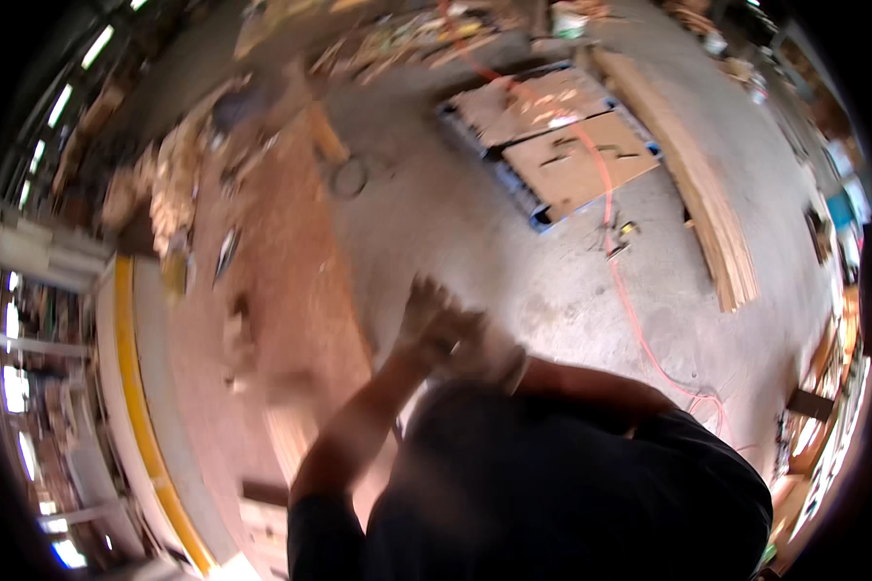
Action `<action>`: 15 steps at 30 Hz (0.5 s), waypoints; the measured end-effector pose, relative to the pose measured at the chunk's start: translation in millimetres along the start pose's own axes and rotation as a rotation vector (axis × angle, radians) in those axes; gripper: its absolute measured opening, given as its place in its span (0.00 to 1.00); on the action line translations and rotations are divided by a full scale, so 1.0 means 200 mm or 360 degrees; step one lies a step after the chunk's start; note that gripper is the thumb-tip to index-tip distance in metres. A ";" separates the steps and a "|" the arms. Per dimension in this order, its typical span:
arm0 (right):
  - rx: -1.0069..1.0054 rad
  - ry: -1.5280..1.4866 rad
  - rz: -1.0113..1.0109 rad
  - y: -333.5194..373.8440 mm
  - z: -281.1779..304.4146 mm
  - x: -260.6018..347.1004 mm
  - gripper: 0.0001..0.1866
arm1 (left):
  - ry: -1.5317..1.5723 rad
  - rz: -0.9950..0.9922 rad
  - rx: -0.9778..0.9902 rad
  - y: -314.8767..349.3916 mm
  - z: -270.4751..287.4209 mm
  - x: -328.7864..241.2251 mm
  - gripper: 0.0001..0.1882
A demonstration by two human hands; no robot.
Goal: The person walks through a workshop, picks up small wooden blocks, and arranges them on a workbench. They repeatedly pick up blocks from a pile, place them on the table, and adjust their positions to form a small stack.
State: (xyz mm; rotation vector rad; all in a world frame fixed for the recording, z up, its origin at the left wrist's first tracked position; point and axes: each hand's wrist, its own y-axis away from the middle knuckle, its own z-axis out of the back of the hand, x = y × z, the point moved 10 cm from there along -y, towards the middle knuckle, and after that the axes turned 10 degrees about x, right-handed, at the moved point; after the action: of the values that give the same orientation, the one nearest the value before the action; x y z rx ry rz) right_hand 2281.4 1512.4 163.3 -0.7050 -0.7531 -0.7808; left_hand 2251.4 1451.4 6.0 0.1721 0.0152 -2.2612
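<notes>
Both my hands are close together in front of my body, over the concrete floor beside the wooden workbench. My left hand has its fingers raised and somewhat apart, and nothing shows in it. Against it, or just beside it, is my right hand, which looks paler, perhaps gloved. Motion blur smears the right fingers, so whether they grip anything cannot be made out. The long brown workbench runs along my left. A dark, slim tool and a blurred tan object lie on it.
Ahead, a blue-edged pallet carries brown sheets. Long boards lie right of it. An orange hose crosses the floor past a small yellow-and-black tool. A dark ring-shaped coil is beside the bench.
</notes>
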 end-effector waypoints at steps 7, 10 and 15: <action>0.0213 0.0212 0.0193 -0.10 -0.37 -0.08 0.14 | 0.0973 0.0492 -0.0100 0.03 -0.27 0.51 0.12; 0.0543 0.0139 -0.0297 -0.05 -0.28 -0.12 0.19 | 0.1458 0.0865 -0.0714 0.09 -0.14 0.69 0.10; 0.0757 -0.0047 -0.0495 -0.02 -0.32 -0.20 0.22 | 0.1910 0.0909 -0.1046 0.06 0.31 0.56 0.17</action>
State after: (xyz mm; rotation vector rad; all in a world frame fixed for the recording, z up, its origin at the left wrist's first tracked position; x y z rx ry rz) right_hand 2279.5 1473.8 97.3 -0.1719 -1.0452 -0.8301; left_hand 2182.1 1354.7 54.4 0.9870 1.1488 -1.2158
